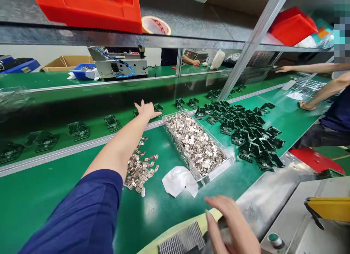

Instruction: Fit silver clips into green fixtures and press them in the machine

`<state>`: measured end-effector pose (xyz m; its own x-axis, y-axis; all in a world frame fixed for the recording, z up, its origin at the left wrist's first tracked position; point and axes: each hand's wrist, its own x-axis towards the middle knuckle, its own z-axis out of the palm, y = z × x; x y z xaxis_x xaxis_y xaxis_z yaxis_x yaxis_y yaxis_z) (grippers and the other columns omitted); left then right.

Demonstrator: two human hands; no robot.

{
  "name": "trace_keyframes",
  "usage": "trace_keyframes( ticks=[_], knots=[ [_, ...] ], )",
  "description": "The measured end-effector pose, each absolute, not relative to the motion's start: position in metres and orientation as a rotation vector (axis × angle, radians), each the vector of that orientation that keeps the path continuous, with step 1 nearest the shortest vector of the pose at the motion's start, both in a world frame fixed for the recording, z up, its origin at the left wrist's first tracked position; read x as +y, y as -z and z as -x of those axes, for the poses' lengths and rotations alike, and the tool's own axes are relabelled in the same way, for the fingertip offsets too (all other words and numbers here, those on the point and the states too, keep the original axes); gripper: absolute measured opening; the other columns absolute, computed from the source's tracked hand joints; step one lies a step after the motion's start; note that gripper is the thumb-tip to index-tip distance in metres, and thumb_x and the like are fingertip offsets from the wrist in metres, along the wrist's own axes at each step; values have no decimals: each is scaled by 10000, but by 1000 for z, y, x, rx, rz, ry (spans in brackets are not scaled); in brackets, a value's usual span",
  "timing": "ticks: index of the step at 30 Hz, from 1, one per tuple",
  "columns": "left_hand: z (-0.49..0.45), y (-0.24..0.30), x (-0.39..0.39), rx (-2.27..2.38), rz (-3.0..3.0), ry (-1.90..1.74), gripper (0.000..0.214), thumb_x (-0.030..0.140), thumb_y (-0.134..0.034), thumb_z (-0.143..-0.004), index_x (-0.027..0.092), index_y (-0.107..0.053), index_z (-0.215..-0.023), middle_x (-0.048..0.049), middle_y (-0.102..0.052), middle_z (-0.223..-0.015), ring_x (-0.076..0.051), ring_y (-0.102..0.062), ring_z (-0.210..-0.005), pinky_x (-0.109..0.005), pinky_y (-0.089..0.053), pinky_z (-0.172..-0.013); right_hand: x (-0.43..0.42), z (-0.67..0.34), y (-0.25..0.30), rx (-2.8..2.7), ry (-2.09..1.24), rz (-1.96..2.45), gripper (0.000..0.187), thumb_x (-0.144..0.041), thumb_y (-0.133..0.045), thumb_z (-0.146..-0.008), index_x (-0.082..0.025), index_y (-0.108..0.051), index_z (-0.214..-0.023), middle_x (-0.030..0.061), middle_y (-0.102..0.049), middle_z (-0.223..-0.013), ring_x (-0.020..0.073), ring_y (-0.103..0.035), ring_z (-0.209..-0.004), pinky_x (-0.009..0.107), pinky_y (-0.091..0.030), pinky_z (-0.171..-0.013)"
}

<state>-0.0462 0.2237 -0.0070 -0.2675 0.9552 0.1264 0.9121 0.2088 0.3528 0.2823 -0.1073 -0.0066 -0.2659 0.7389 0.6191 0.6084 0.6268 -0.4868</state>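
My left hand (146, 110) is stretched out over the conveyor belt, fingers spread, holding nothing that I can see. Dark green circuit boards lie close by it, one board (158, 107) just behind its fingers and another board (111, 123) to its left. At the bottom, my right hand (232, 224) is open, thumb and forefinger apart, beside a slotted metal block (182, 239). Its other fingers are partly cut off by the frame. Between the hands stands a clear tray (201, 179) full of small silvery metal parts (195, 142). More loose metal parts (140, 170) lie beside my left forearm.
A crumpled white cloth (177, 181) touches the tray's near side. Many circuit boards (243, 130) are heaped on the green table (153, 210) to the right. A metal shelf (191, 42) carries a red bin (93, 11) overhead. A co-worker's hand (306, 106) rests at far right.
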Motion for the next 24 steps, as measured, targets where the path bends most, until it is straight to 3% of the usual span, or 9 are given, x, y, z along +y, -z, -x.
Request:
trace_keyframes(
  ticks=[1, 3, 5, 7, 10, 14, 17, 20, 24],
  knots=[
    [54, 8, 220, 2360, -1851, -494, 867, 562, -762, -619, 125, -508, -1324, -251, -525, -1381, -451, -147, -1453, -717, 7, -1101, -92, -262, 2, -2016, -285, 1004, 232, -108, -538, -901, -203, -605, -1102, 85, -697, -957, 221, -666, -861, 337, -540, -754],
    [73, 6, 209, 2361, -1886, -387, 925, 582, -763, -603, 156, -469, -1370, -242, -489, -1409, -488, -255, -1396, -717, -143, -1081, -56, -222, -2, -2113, -419, 1016, 204, -129, -463, -944, -191, -640, -1026, 82, -687, -914, 209, -659, -832, 320, -529, -722],
    [89, 3, 194, 2330, -1900, -338, 810, 553, -728, -666, 174, -504, -1346, -220, -535, -1349, -448, -443, -1283, -602, -345, -1040, -20, -185, 1, -2325, -522, 1231, 241, -152, -455, -965, -182, -682, -1040, 91, -693, -949, 208, -666, -874, 306, -516, -786],
    [98, -2, 175, 2311, -1915, -391, 699, 511, -677, -742, 168, -521, -1330, -193, -572, -1287, -371, -543, -1198, -459, -437, -996, 11, -155, 9, -2439, -571, 1463, 219, -200, -518, -963, -175, -696, -1087, 104, -698, -984, 216, -671, -902, 294, -502, -808],
    [101, -17, 133, 2338, -1965, -568, 676, 523, -603, -810, 168, -470, -1371, -163, -562, -1293, -312, -558, -1188, -381, -441, -995, 39, -127, 25, -2450, -555, 1592, 209, -270, -660, -895, -154, -713, -1061, 134, -694, -1007, 237, -675, -885, 292, -494, -777],
    [110, -31, 18, 2174, -2141, -862, 650, 595, -647, -748, 202, -578, -1261, -94, -637, -1240, -291, -607, -1130, -361, -458, -978, 45, -118, 38, -2454, -539, 1656, 142, -241, -706, -853, -193, -721, -986, 108, -696, -1024, 228, -671, -882, 273, -475, -731],
    [119, -19, -92, 2110, -2104, -667, 637, 647, -631, -734, 223, -612, -1210, -73, -689, -1143, -274, -668, -1011, -346, -516, -872, 43, -118, 36, -2479, -556, 1662, 75, -201, -719, -827, -174, -719, -897, 99, -715, -869, 243, -672, -847, 276, -465, -691],
    [118, 6, -175, 2261, -1877, -450, 631, 644, -599, -762, 261, -575, -1263, -75, -694, -1136, -270, -704, -892, -366, -553, -758, 35, -119, 25, -2498, -549, 1621, 150, -132, -689, -824, -159, -712, -970, 96, -719, -832, 247, -674, -829, 291, -471, -713],
    [114, 34, -223, 2357, -1687, -642, 1010, 618, -736, -641, 281, -278, -1475, -124, -545, -1403, -357, -562, -1240, -479, -527, -932, -1, -135, 3, -2479, -503, 1496, 241, -144, -538, -920, -179, -695, -1100, 95, -715, -992, 234, -668, -929, 320, -477, -832]
  ],
)
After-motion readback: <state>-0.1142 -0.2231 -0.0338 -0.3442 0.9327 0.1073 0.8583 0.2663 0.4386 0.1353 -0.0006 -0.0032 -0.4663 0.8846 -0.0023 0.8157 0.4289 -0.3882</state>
